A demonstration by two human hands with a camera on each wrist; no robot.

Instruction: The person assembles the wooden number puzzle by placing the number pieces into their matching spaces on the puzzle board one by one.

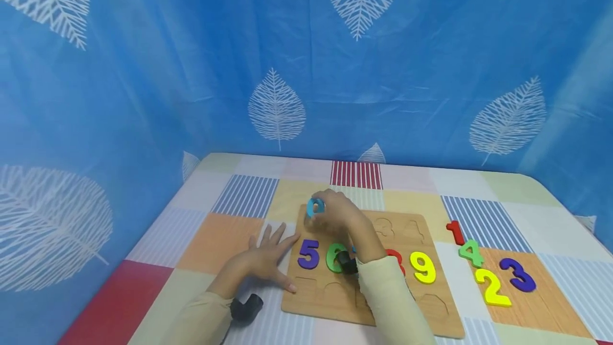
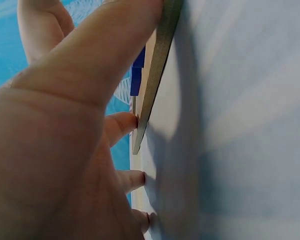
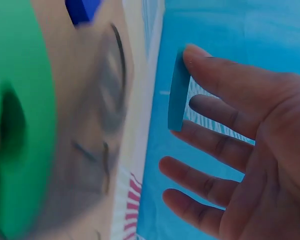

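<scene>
My right hand (image 1: 337, 212) pinches a blue number 0 (image 1: 309, 208) between thumb and fingertip, raised over the upper left corner of the wooden number board (image 1: 301, 303). In the right wrist view the blue piece (image 3: 178, 92) appears edge-on, apart from the board. With fingers spread, my left hand (image 1: 265, 260) rests at the board's left edge, its thumb touching the edge. A purple 5 (image 1: 312, 254), green 6 (image 1: 330, 260) and yellow 9 (image 1: 424, 268) sit on the board's middle row. The right forearm partly hides a red piece (image 1: 396, 254) and a bit of blue.
Right of the board lie a red 1 (image 1: 457, 233), green 4 (image 1: 471, 253), yellow 2 (image 1: 493, 294) and purple 3 (image 1: 523, 282) on the checked tablecloth (image 1: 230, 244). A blue leaf-patterned curtain (image 1: 215, 111) hangs behind and beside the table.
</scene>
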